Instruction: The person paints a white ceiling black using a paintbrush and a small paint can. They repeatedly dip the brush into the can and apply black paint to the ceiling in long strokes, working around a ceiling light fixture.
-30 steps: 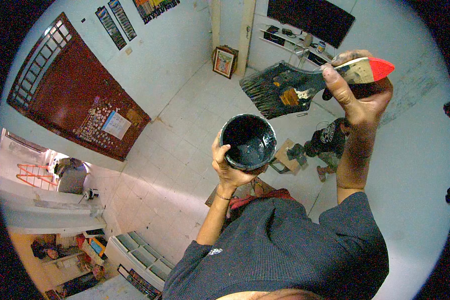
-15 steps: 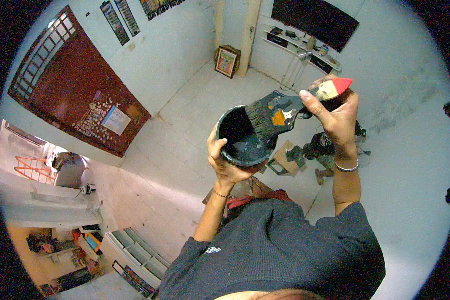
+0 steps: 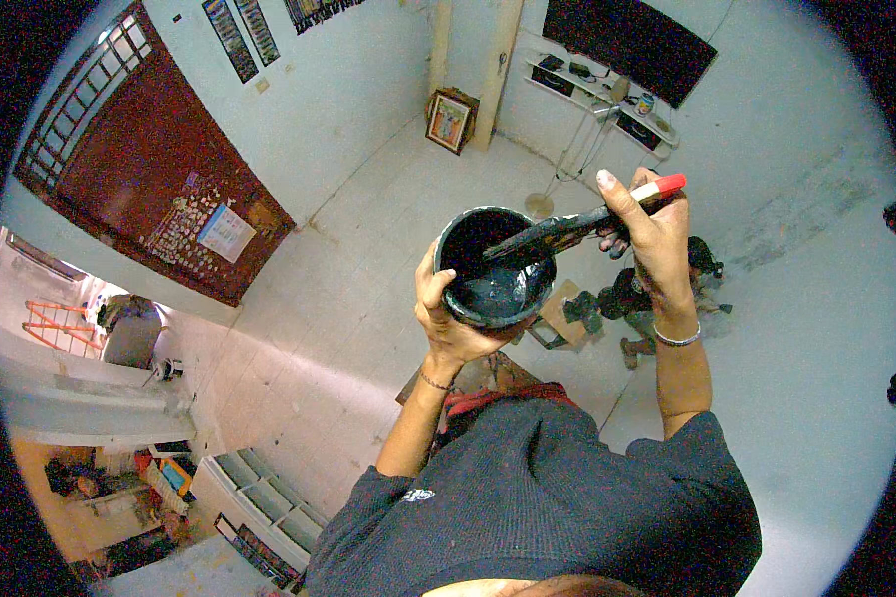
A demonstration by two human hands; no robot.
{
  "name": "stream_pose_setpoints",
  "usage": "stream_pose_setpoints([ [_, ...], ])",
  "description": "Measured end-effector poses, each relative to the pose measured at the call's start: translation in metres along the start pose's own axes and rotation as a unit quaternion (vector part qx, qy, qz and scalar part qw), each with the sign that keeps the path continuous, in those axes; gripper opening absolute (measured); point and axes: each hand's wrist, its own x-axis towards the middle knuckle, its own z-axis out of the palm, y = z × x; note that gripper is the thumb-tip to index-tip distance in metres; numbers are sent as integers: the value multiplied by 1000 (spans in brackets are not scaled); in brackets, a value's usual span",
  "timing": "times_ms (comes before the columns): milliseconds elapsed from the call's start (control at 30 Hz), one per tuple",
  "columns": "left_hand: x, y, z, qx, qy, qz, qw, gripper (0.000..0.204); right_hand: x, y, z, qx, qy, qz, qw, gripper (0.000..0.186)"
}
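My left hand [image 3: 453, 316] grips a round black bowl [image 3: 508, 298] from its left and underside, thumb over the rim. The bowl's inside is dark and smeared with a shiny wet coat. A wide paintbrush [image 3: 553, 237] is in my right hand [image 3: 652, 239], pinched by its handle between thumb and fingers. The handle's end is red and pale. Seen edge-on, the brush tilts down leftward across the bowl's right rim, with its bristle end inside the opening. Dark stains mark the right fingers.
Below my right arm is a person in dark clothes [image 3: 622, 298], beside a small wooden box [image 3: 560, 316]. A television [image 3: 627, 50] hangs above a wall shelf [image 3: 607, 104]. A framed picture [image 3: 450, 123] leans at the far corner. Leftward are a dark red door [image 3: 119, 164] and an orange ladder [image 3: 62, 326].
The brush has turned from showing its flat face to edge-on, and its bristles now reach into the bowl. My right hand has moved slightly down and left. The left hand holds almost still.
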Motion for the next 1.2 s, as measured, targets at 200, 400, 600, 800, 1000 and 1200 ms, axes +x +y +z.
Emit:
stream_pose_setpoints([
  [200, 1, 6, 0, -2, 0, -10, 1000, 110, -7, -4, -1, 48, 21, 73, 996, 41],
  [400, 5, 11, -4, 7, -10, -6, 1000, 109, -11, -9, -4, 66, 38, 37, 996, 38],
  [600, 8, 13, -3, -10, -5, -4, 1000, 108, -12, -8, -8, 32, -4, 46, 998, 37],
  [800, 14, 21, -4, -8, -7, -13, 1000, 108, -14, -16, -16, -16, 0, 33, 999, 36],
  [1000, 20, 37, -5, 14, -12, -55, 998, 112, -17, -28, -29, 159, 7, 38, 987, 35],
  [1200, 24, 29, -8, -29, -24, -20, 999, 110, -23, -19, -22, 123, -6, 34, 992, 32],
])
